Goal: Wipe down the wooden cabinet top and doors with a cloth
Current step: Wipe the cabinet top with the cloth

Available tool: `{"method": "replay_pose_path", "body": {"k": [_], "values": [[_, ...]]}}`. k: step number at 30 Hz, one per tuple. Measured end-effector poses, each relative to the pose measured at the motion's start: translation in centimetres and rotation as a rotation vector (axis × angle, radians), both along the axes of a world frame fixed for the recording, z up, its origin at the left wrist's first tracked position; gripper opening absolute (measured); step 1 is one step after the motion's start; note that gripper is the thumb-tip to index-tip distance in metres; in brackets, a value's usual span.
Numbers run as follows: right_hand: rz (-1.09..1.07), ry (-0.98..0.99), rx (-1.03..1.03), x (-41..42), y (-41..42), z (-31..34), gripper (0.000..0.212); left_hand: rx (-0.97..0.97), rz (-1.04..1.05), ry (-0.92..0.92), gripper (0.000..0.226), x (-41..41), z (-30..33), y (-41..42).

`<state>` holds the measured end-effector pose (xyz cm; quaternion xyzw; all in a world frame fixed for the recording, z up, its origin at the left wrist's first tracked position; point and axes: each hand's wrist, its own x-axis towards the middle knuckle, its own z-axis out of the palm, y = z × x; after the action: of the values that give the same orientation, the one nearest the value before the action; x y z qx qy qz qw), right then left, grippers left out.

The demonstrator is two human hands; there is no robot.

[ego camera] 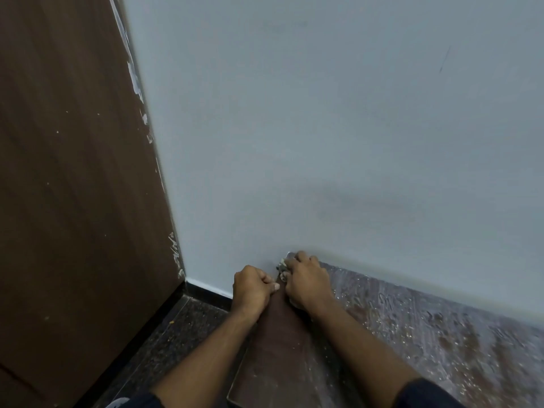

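Observation:
The wooden cabinet top (426,328) fills the lower right, dusty and streaked, running along the wall. Its dark brown side panel (279,348) drops toward the floor. My right hand (306,279) presses a crumpled pale cloth (282,267) onto the top's far left corner, against the wall; most of the cloth is hidden under the fingers. My left hand (251,288) is a closed fist resting against the upper edge of the side panel, just left of the right hand, with nothing visible in it.
A pale blue-grey wall (323,128) stands right behind the cabinet. A tall dark wooden door or panel (73,172) fills the left. Dark speckled floor (170,334) with a black skirting lies between them.

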<state>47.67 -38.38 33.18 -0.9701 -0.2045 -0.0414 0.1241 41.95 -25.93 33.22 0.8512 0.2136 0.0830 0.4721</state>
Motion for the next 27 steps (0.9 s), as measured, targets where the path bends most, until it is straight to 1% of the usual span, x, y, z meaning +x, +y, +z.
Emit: {"method": "replay_pose_path", "body": {"k": [4,10,15,19,23,27], "values": [[-0.014,0.001,-0.039,2.3,0.4,0.8,0.036,0.015,0.020,-0.047,0.014,0.6,-0.4,-0.6],[0.052,-0.034,-0.066,2.9,-0.1,-0.3,0.034,-0.023,0.055,-0.066,0.014,1.5,-0.6,-0.9],[-0.035,-0.041,-0.033,4.1,0.5,0.2,0.034,-0.031,0.018,-0.044,0.008,1.8,-0.5,-0.6],[0.027,-0.060,-0.053,4.0,-0.2,-0.5,0.034,-0.030,-0.012,-0.021,0.004,2.0,-0.4,0.0],[-0.036,-0.082,-0.133,4.3,0.6,0.1,0.032,-0.012,-0.030,-0.024,0.005,1.9,-0.4,-0.1],[-0.022,-0.029,-0.101,2.8,0.6,0.6,0.033,-0.085,0.004,0.004,0.008,1.1,-0.4,0.2]]}}
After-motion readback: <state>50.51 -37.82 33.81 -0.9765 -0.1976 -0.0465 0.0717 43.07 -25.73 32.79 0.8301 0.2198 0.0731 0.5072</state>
